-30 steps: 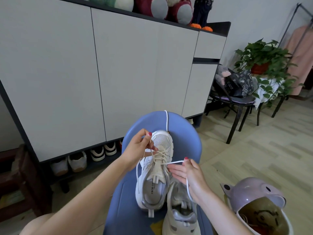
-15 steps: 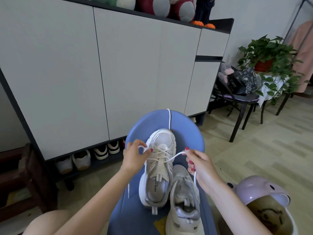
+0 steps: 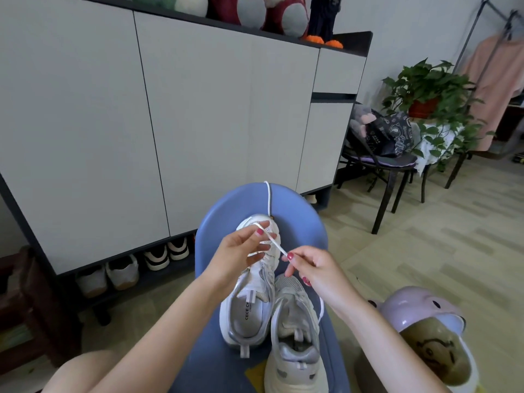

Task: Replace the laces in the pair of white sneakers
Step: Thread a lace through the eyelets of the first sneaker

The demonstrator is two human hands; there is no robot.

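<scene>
1. Position: two white sneakers lie side by side on a blue stool in front of the seated person. The first sneaker lies under the left hand; the second sneaker lies below the right hand, closer to the person.
2. Left hand: raised over the toe end of the first sneaker, thumb and forefinger pinching a white lace.
3. Right hand: thumb and forefinger pinching the same lace further along. A short taut length runs between the two hands.
4. A spare lace lies beyond the hands, running from the toe of the first sneaker over the far edge of the stool.
5. Step in hand, by judgement: lacing the first sneaker. Lace crossings show on its upper beside the left hand; how many eyelets are filled cannot be told.
6. Next move, by judgement: guide the lace tip to the next free eyelet, push it through, then draw the slack even. This calls for a fine pinch near the tip.
7. Beside the right forearm stands a lilac bin.
</scene>
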